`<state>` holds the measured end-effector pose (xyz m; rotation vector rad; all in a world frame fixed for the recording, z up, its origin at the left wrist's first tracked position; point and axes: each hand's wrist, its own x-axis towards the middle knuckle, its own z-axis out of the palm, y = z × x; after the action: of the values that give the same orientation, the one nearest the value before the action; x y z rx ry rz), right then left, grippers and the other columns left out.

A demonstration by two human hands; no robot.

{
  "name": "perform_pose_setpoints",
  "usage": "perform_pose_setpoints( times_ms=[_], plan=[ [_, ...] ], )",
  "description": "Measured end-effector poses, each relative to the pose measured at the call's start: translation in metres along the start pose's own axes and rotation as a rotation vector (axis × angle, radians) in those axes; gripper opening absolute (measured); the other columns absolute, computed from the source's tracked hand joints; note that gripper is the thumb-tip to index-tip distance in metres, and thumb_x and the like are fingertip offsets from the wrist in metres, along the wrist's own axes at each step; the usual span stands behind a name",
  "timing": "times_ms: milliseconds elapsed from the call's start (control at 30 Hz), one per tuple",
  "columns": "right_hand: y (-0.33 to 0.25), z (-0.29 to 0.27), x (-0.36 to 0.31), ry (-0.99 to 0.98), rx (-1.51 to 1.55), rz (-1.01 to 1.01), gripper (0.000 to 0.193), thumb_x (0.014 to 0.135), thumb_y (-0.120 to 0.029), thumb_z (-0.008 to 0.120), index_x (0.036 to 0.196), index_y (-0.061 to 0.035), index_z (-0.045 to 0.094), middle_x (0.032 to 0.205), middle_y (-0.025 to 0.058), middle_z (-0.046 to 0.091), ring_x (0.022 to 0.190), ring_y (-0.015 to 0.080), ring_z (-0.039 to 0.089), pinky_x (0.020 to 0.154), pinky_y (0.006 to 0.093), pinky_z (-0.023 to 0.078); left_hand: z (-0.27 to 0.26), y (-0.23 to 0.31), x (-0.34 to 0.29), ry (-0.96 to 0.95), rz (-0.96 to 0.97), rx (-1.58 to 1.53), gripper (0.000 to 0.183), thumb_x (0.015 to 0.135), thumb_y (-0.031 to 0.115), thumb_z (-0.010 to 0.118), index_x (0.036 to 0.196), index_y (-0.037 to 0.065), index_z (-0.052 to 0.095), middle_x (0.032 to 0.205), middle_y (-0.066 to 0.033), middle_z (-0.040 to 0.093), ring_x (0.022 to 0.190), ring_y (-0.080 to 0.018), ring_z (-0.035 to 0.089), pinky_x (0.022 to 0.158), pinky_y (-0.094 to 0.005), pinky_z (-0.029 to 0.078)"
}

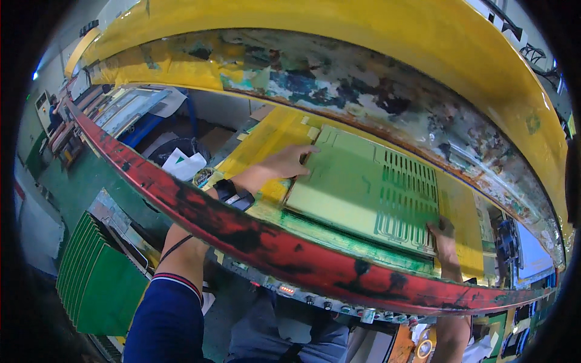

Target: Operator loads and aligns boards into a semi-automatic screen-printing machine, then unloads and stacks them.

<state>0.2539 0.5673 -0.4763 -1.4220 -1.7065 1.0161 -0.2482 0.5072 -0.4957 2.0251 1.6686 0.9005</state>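
A flat green circuit board panel (351,181), with rows of slot-shaped marks at its right end, lies over a yellow-covered bed (257,145). My left hand (289,162) grips its left edge, with the fingers curled at the border and a dark watch on the wrist. At the panel's near right corner, my right hand (443,233) holds the edge between thumb and fingers. Both forearms pass beneath a red, ink-stained bar (266,242) that crosses in front of me and hides part of them. Green ink stains the bed along the panel's near side.
Overhead arches a yellow-wrapped frame (339,18) with a stained inner side. Several green boards stand in a rack (100,278) at the lower left. Below the red bar runs a control strip with knobs and a lit red display (287,290). White paper (183,167) lies left of the bed.
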Motion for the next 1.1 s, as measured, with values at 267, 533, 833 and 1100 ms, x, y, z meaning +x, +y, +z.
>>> perform_pose_setpoints(
  times_ms=[267,533,833,1100],
  plan=[
    [-0.006,-0.003,-0.005,0.013,-0.114,0.026,0.026,0.085,-0.01,0.063,0.107,0.0048,0.06,0.094,0.0097,0.064,0.083,0.0136,0.059,0.075,0.0267,0.046,-0.018,0.058,-0.022,-0.008,-0.2,-0.058,0.067,0.069,0.005,0.068,0.133,0.008,0.05,0.102,-0.0165,0.065,0.087,-0.0241,0.063,0.076,-0.033,0.051],
    [-0.003,-0.002,-0.006,0.023,-0.112,-0.024,0.028,0.083,-0.008,0.062,0.107,0.0054,0.06,0.094,0.0105,0.065,0.082,0.0154,0.06,0.075,0.0283,0.046,-0.02,0.068,-0.024,-0.04,-0.275,-0.105,0.067,0.068,0.005,0.067,0.133,0.007,0.049,0.104,-0.0171,0.064,0.093,-0.0247,0.062,0.08,-0.034,0.05],
    [0.004,0.004,-0.005,0.0,-0.008,-0.074,0.032,0.083,-0.009,0.063,0.111,0.0057,0.059,0.099,0.0124,0.065,0.087,0.0161,0.061,0.08,0.0287,0.047,-0.015,0.046,-0.026,-0.033,-0.223,-0.011,0.064,0.071,0.008,0.068,0.132,0.006,0.049,0.114,-0.0208,0.061,0.106,-0.0316,0.06,0.089,-0.0357,0.048],
    [0.023,-0.007,-0.011,0.082,-0.11,-0.12,0.033,0.081,-0.016,0.066,0.106,0.0041,0.062,0.097,0.0163,0.067,0.088,0.0231,0.062,0.08,0.0352,0.046,-0.001,0.076,-0.098,0.123,0.016,-0.036,0.055,0.08,0.013,0.062,0.132,0.001,0.046,0.124,-0.0199,0.055,0.119,-0.0322,0.052,0.102,-0.0374,0.04]
  ],
)
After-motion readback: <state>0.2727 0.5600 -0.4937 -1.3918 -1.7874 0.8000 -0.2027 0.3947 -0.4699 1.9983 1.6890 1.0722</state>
